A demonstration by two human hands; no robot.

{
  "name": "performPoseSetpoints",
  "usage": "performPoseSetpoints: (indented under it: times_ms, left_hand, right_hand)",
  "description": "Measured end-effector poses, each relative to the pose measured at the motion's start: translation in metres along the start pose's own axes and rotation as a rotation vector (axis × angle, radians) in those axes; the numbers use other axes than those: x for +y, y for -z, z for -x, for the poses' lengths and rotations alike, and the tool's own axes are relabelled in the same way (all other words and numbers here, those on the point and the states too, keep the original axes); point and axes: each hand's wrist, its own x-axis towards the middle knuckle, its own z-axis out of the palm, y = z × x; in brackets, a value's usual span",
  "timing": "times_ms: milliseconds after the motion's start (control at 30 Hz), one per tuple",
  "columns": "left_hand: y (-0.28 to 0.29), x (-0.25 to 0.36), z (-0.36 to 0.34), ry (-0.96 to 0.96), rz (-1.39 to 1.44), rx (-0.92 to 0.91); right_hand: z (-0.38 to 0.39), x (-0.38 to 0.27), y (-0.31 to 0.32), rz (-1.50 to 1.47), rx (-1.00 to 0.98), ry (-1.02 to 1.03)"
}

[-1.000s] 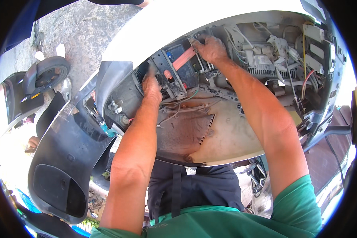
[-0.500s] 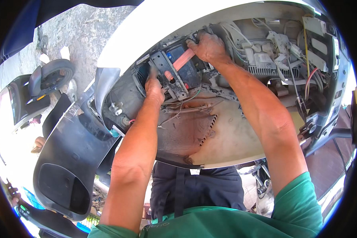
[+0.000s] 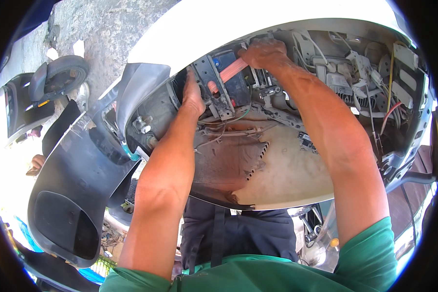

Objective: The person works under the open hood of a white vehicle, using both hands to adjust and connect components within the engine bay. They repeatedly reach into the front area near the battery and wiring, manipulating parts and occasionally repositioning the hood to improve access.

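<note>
My right hand (image 3: 266,52) is closed around the upper end of a pinkish-red bar (image 3: 233,70), which looks like a tool handle. The bar slants down over a dark battery-like box (image 3: 238,89) and passes behind a grey metal bracket (image 3: 216,77). A bit of it shows through the bracket's hole. My left hand (image 3: 193,96) stretches upward along the bracket's left side, its fingers straight and partly in shadow; it appears to hold nothing. Both hands are inside the opened front of a vehicle body, beneath a white panel (image 3: 258,17).
Wiring and a finned metal unit (image 3: 338,83) sit right of my right arm. A stained, beige inner panel (image 3: 287,168) curves below my hands. A detached dark plastic panel (image 3: 82,180) is at the left, near a small wheel (image 3: 69,77) and another person's hand (image 3: 37,164).
The view has shifted slightly. My left hand's fingers, blurred before, now lie straight and higher beside the bracket. My right hand keeps its hold on the bar.
</note>
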Motion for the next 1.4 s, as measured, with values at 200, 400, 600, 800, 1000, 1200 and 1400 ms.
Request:
performPoseSetpoints:
  times_ms: [200, 400, 600, 800, 1000, 1200, 1400]
  left_hand:
    - [-0.005, 0.002, 0.000, 0.058, 0.043, -0.069]
    - [0.009, -0.018, -0.034, -0.009, -0.098, 0.068]
    - [-0.023, -0.009, -0.008, -0.027, -0.057, 0.184]
    - [-0.020, -0.003, 0.002, -0.021, -0.077, 0.195]
    - [-0.005, -0.004, -0.006, 0.038, -0.062, 0.175]
    - [0.012, -0.013, -0.031, 0.149, -0.095, 0.069]
    - [0.030, -0.015, -0.051, 0.259, 0.048, 0.000]
  right_hand:
    - [-0.012, 0.000, -0.014, -0.099, 0.084, -0.088]
    - [-0.025, 0.004, -0.031, -0.086, 0.148, -0.044]
    - [-0.017, 0.002, -0.023, -0.080, 0.119, -0.090]
    - [0.002, 0.000, -0.014, 0.031, 0.104, 0.022]
    - [-0.022, 0.011, -0.043, 0.079, 0.232, 0.092]
    - [-0.037, 0.019, -0.064, -0.030, 0.417, 0.085]
    - [-0.038, 0.018, -0.062, -0.025, 0.327, 0.070]
